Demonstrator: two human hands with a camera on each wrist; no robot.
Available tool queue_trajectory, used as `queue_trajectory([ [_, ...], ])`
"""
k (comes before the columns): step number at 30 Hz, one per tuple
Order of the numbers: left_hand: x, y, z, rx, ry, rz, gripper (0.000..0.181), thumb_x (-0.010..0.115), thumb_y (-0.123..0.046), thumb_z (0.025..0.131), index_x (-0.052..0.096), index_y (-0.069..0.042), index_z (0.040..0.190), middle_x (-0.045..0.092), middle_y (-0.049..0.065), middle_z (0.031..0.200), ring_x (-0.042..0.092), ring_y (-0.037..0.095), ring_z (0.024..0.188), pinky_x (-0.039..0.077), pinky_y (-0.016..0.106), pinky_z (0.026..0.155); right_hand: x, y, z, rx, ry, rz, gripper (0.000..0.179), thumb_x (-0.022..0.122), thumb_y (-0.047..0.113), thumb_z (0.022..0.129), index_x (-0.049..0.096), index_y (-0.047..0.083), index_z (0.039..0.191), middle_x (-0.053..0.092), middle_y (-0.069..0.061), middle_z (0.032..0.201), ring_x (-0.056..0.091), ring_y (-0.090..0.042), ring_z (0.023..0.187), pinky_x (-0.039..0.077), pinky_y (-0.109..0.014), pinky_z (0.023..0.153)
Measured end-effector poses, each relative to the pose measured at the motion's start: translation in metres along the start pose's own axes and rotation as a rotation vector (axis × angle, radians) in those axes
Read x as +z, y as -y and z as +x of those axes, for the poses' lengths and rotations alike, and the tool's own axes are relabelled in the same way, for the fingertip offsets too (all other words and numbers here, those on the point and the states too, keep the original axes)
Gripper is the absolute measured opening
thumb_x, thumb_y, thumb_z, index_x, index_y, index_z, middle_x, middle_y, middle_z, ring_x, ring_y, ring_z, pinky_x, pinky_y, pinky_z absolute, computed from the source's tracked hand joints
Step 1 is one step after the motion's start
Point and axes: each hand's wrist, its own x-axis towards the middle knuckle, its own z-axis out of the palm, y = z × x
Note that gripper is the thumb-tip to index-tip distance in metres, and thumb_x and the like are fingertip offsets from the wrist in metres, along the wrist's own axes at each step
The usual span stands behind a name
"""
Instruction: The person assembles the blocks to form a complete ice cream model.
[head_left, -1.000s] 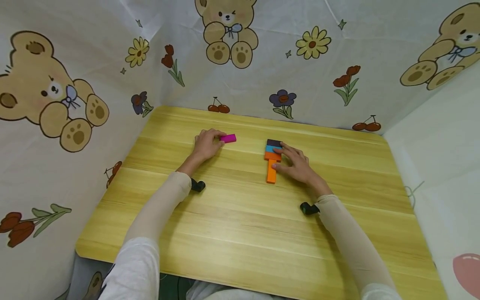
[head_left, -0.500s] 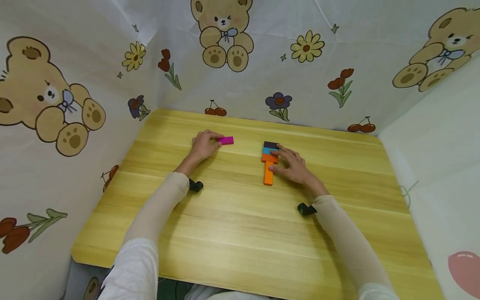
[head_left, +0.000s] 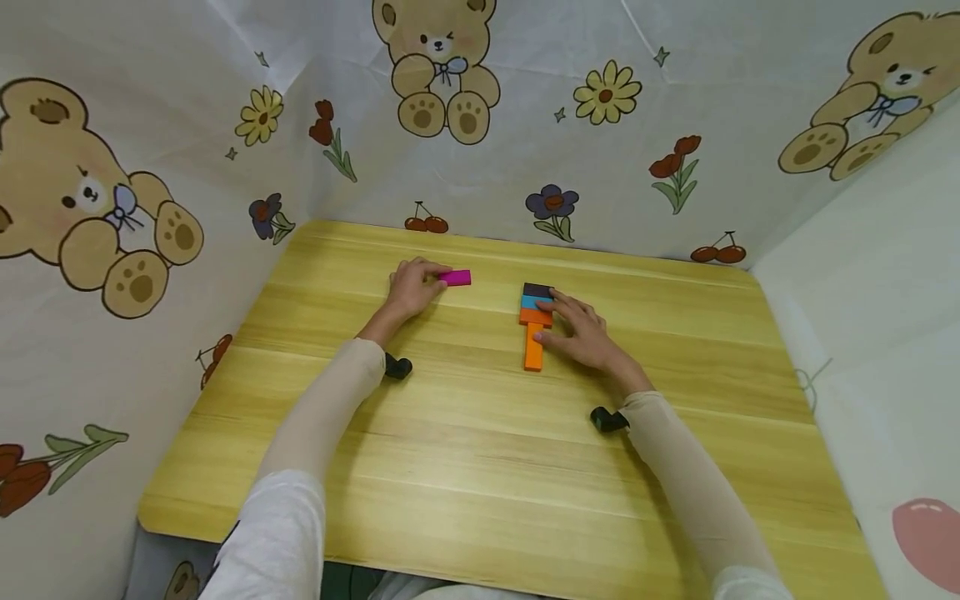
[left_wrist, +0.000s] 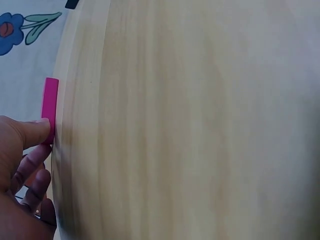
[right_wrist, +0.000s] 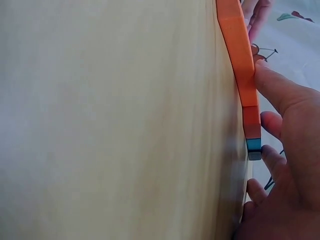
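Observation:
A magenta block [head_left: 457, 277] is pinched between the thumb and fingers of my left hand [head_left: 412, 287], near the far left of the table. In the left wrist view the thumb presses one side of the magenta block [left_wrist: 49, 100]. Right of it lies a row of flat blocks: a black block [head_left: 536, 289], a blue block [head_left: 529, 302] and a wide orange block [head_left: 531, 317], with a narrow orange block [head_left: 533, 354] lengthwise below. My right hand [head_left: 588, 333] rests against their right side, fingers spread. Its thumb touches the narrow orange block [right_wrist: 240, 55] in the right wrist view.
The wooden table [head_left: 450, 467] has light yellow grain. Behind and beside it hangs a white cloth [head_left: 517, 100] printed with bears, flowers and cherries. Dark wrist cameras sit under both sleeves, the left camera [head_left: 399, 367] and the right camera [head_left: 607, 419].
My left hand has shifted slightly right with the magenta block, narrowing the gap to the row. The right hand and the row stay put; the head view has turned a little.

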Motion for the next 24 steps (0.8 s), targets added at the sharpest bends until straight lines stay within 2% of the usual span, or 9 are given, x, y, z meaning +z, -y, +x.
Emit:
queue_trajectory([
  [7,0.008,-0.004,0.008,-0.013,-0.007,0.003,0.033,0.072,-0.028,0.105,0.076,-0.026,0.138,0.07,0.006,0.14,0.053,0.032,0.117,0.028,0.057,0.107,0.001,-0.002,-0.001,0.007,0.002,-0.003,0.07,0.067,0.054,0.103,0.04,0.04,0.166,0.012,0.007,0.184,0.009,-0.042,0.167,0.008,-0.073,0.124],
  [12,0.011,-0.007,0.01,-0.011,-0.015,-0.034,0.033,0.073,-0.028,0.104,0.077,-0.024,0.136,0.07,0.007,0.14,0.054,0.034,0.117,0.028,0.058,0.106,0.002,-0.002,-0.001,0.004,-0.005,0.004,0.07,0.068,0.053,0.103,0.04,0.042,0.166,0.013,0.008,0.184,0.01,-0.041,0.167,0.008,-0.073,0.124],
  [24,0.023,-0.019,0.02,-0.035,-0.029,-0.061,0.031,0.074,-0.027,0.104,0.078,-0.024,0.135,0.07,0.006,0.14,0.054,0.038,0.139,0.024,0.065,0.112,0.002,-0.003,-0.001,-0.005,-0.015,0.003,0.069,0.07,0.05,0.103,0.043,0.038,0.166,0.014,0.002,0.184,0.01,-0.043,0.167,0.007,-0.072,0.124],
])
